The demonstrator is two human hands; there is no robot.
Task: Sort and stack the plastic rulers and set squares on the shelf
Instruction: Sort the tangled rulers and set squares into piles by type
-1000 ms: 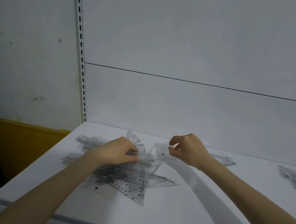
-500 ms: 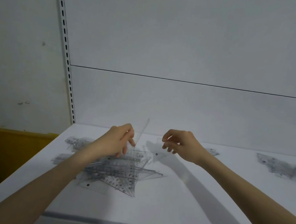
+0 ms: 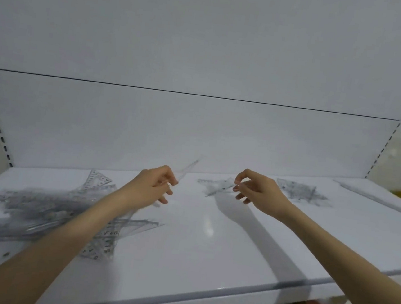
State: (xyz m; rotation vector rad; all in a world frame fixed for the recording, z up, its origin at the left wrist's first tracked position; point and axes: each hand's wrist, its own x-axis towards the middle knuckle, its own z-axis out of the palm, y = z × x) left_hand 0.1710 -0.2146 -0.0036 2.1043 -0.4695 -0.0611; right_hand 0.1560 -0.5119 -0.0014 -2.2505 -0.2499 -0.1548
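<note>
Ruler (image 3: 187, 172) tilted up in left grip (image 3: 152, 186); right grip (image 3: 257, 190) pinches set square (image 3: 218, 187) (blurred); pile (image 3: 52, 208) on shelf (image 3: 207, 264).

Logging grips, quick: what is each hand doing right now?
Left hand: grips a clear ruler.
Right hand: pinches a clear set square.

We see a blurred heap of clear plastic rulers and set squares (image 3: 64, 214) lying flat at the white shelf's (image 3: 207, 264) front left, one clear ruler (image 3: 189, 169) tilted upward in the left hand (image 3: 151, 186), a clear set square (image 3: 218, 187) pinched by the right hand (image 3: 257, 192) near the back edge, and a small clear stack (image 3: 301, 191) back right.
</note>
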